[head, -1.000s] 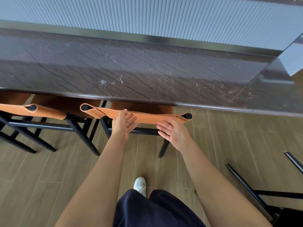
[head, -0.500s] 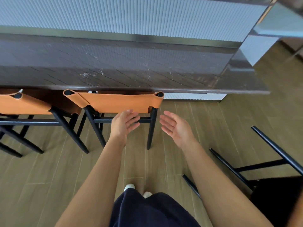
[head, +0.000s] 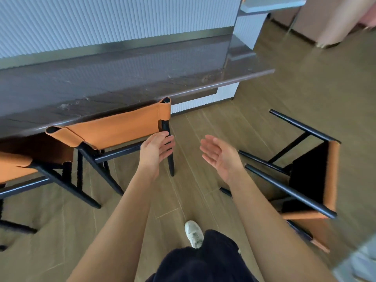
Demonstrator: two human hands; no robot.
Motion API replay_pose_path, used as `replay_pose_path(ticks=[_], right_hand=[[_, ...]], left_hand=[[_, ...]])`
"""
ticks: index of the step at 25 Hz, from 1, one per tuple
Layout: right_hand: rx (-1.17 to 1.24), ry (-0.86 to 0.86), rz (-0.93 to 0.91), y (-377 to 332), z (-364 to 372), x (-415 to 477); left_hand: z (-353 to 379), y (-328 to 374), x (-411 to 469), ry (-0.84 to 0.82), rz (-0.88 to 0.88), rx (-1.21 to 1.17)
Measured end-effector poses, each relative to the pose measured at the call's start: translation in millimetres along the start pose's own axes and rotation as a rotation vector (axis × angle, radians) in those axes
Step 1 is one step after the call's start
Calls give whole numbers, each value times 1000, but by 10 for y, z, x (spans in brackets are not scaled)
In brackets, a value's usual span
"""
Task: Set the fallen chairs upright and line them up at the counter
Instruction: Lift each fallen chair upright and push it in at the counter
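Both hands spread, holding nothing. Left hand (head: pixel 156 152) is at the upright chair's (head: pixel 114 127) right leg, right hand (head: pixel 220 157) over the bare floor (head: pixel 195 123) gap. Fallen chair (head: pixel 309 180) lies right, beyond the table (head: pixel 122 82) end.

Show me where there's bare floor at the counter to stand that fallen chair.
Bare floor lies by the counter's right end, between the nearest standing chair and the fallen chair. More lies open past the counter's end. Leftward it is crowded: a second chair stands right beside the first.
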State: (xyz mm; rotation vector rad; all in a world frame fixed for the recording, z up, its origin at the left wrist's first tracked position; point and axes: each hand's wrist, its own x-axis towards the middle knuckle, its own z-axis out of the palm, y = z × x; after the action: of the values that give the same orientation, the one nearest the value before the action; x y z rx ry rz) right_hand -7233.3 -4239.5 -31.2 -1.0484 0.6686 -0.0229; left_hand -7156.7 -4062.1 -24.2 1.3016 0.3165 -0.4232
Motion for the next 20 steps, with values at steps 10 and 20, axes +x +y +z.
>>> replay_pose_path(ticks=[10,20], right_hand=[[185,279,-104,202,-837,-951],[333,525,-230,226,-2340,-1870]], left_hand=[[536,-432,-541,-398,34,160],[1851,-1154,-1348,-682,-43,282]])
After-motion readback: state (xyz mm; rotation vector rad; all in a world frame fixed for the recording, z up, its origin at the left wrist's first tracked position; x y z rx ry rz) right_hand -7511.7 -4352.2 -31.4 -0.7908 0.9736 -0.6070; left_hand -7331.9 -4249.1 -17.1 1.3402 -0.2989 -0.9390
